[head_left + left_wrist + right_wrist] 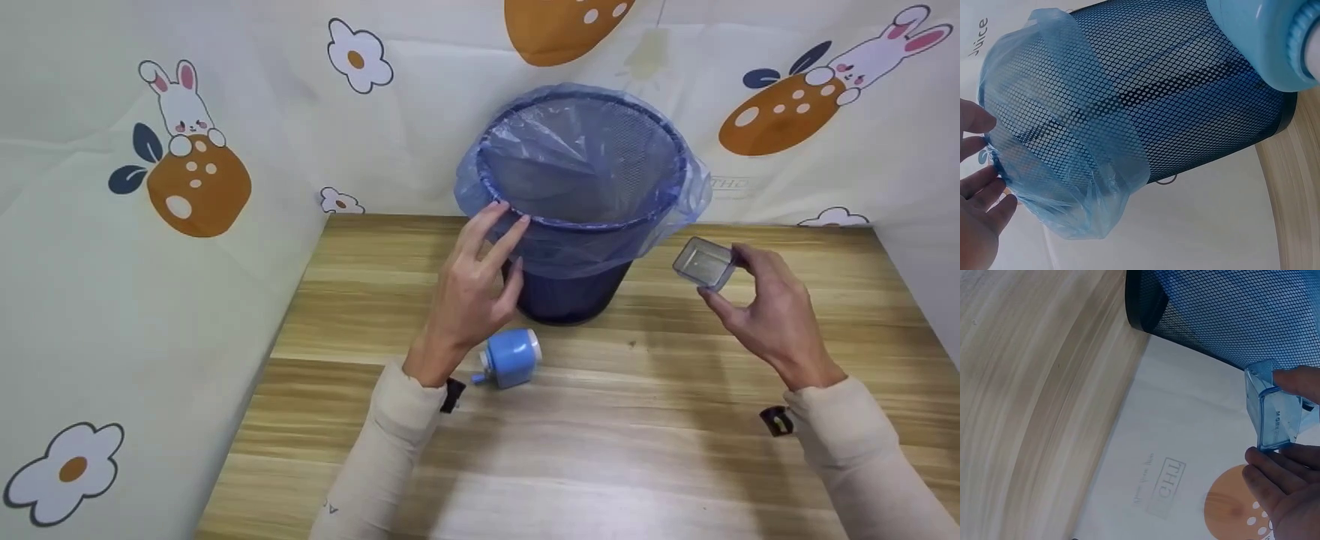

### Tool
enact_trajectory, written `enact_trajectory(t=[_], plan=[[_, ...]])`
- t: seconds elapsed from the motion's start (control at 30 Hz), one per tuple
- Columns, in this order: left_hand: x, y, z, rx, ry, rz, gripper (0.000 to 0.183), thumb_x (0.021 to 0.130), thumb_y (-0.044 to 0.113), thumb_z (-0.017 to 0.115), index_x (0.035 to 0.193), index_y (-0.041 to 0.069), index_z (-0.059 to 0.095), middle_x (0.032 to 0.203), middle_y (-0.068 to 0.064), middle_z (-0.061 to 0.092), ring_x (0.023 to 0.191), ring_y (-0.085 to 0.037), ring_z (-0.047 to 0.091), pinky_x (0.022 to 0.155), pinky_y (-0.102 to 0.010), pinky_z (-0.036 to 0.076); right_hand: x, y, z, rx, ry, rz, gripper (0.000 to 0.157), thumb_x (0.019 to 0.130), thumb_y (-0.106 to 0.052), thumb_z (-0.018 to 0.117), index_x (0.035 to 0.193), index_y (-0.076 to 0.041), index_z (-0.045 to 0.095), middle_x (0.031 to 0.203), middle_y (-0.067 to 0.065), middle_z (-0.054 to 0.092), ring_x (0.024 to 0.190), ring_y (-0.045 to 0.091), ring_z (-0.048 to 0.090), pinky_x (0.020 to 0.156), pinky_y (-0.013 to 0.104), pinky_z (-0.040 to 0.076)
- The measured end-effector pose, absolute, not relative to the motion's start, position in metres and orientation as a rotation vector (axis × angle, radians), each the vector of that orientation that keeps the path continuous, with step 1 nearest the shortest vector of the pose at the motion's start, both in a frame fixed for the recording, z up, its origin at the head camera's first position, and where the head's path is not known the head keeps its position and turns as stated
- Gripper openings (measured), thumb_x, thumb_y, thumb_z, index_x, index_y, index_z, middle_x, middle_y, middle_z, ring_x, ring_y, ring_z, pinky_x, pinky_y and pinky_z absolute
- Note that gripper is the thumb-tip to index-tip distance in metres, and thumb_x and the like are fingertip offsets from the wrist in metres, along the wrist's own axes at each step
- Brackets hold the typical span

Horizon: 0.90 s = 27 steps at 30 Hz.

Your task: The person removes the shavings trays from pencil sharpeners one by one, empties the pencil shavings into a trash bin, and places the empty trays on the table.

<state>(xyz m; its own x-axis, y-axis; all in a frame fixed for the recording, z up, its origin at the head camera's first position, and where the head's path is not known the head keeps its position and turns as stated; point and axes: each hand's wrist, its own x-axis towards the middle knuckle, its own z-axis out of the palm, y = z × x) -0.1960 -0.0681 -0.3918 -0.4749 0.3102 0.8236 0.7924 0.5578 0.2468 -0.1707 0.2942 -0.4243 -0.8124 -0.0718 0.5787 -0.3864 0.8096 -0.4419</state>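
A blue mesh waste bin [571, 298] stands upright at the back of the table, lined with a thin blue plastic bag [581, 251] folded over its rim. My left hand [471, 294] touches the near left of the bagged rim with extended fingertips. Between thumb and fingers, my right hand [780, 315] pinches a small clear plastic shavings box [705, 264], held to the right of the bin, its open side up. In the right wrist view the box [1279, 417] looks see-through, with faint lettering. A blue crank pencil sharpener [512, 358] lies just right of my left wrist.
The wooden table [600, 450] ends at a pale wall cloth [405, 135] printed with rabbits, oranges and flowers, which also rises on the left. Close to the left wrist camera, the sharpener [1264, 42] partly covers the bin's lower wall.
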Motion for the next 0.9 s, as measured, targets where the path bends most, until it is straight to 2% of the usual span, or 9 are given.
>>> enact_trajectory(t=[0.37, 0.9], plan=[[-0.195, -0.074, -0.395, -0.877, -2.019, -0.805, 0.048, 0.086, 0.0, 0.066, 0.133, 0.001, 0.059, 0.139, -0.023, 0.051, 0.134, -0.035, 0.046, 0.115, -0.041, 0.036, -0.165, 0.293, -0.442, 0.327, -2.558, 0.79, 0.063, 0.071, -0.006, 0.087, 0.122, 0.015, 0.055, 0.111, 0.032, 0.062, 0.099, 0.049, 0.063, 0.087, 0.061, 0.05], [-0.194, -0.085, -0.4, -0.824, -2.066, -0.801, 0.044, 0.086, 0.001, 0.067, 0.13, 0.002, 0.062, 0.134, -0.02, 0.056, 0.129, -0.034, 0.049, 0.112, -0.042, 0.039, -0.153, 0.286, -0.48, 0.383, -2.725, 0.827, 0.061, 0.073, -0.009, 0.085, 0.122, 0.015, 0.056, 0.11, 0.031, 0.066, 0.098, 0.046, 0.066, 0.086, 0.06, 0.051]])
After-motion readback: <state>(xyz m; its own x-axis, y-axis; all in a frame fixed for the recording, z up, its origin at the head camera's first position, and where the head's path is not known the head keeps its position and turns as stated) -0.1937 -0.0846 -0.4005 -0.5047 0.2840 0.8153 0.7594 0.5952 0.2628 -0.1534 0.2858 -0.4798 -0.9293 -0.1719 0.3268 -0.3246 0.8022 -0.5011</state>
